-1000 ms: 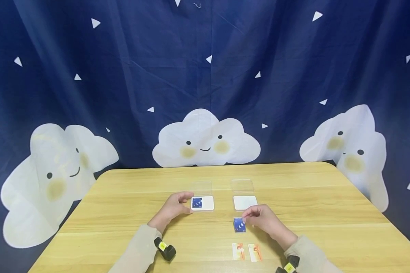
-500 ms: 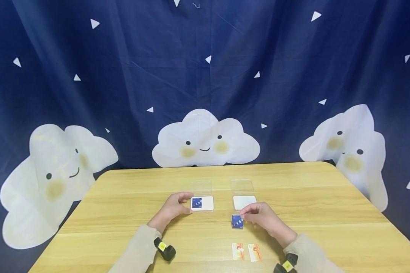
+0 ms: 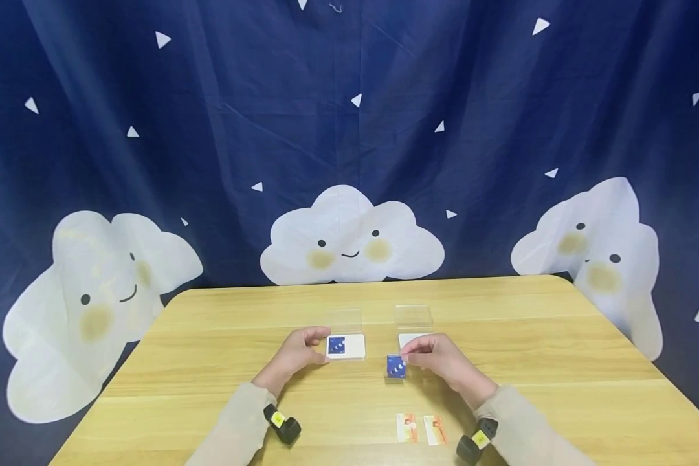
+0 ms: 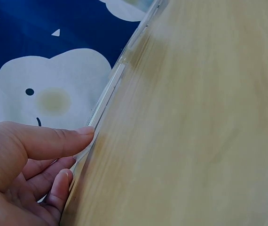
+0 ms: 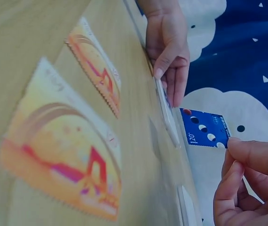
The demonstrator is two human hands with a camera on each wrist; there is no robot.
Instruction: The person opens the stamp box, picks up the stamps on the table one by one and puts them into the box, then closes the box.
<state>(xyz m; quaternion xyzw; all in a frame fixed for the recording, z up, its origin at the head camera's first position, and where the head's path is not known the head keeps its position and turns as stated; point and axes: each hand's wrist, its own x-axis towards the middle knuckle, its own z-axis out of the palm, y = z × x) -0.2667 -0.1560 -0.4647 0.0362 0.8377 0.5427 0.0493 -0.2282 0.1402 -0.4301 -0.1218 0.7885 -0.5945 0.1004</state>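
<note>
My right hand (image 3: 443,364) pinches a blue postage stamp (image 3: 395,367) by its right edge, between thumb and forefinger. White moon shapes and perforated edges show on this stamp (image 5: 204,128) in the right wrist view, where it is raised off the table. My left hand (image 3: 294,353) grips the left end of a small clear plastic case (image 3: 355,347) with a white inside, thumb along its front edge. Inside that case, at the left, lies a similar blue stamp (image 3: 336,345). A second such case (image 3: 406,338) stands to the right, partly hidden behind my right hand.
Both cases have their clear lids folded back, the left lid (image 3: 345,319) and the right lid (image 3: 413,316). Two orange stamps, one left (image 3: 406,428) and one right (image 3: 434,430), lie on the wooden table (image 3: 210,336) near the front. A blue curtain (image 3: 349,142) hangs behind.
My right hand has carried the blue stamp up off the table, leftward and away from me, toward the space between the two cases. My left hand has stayed at its case.
</note>
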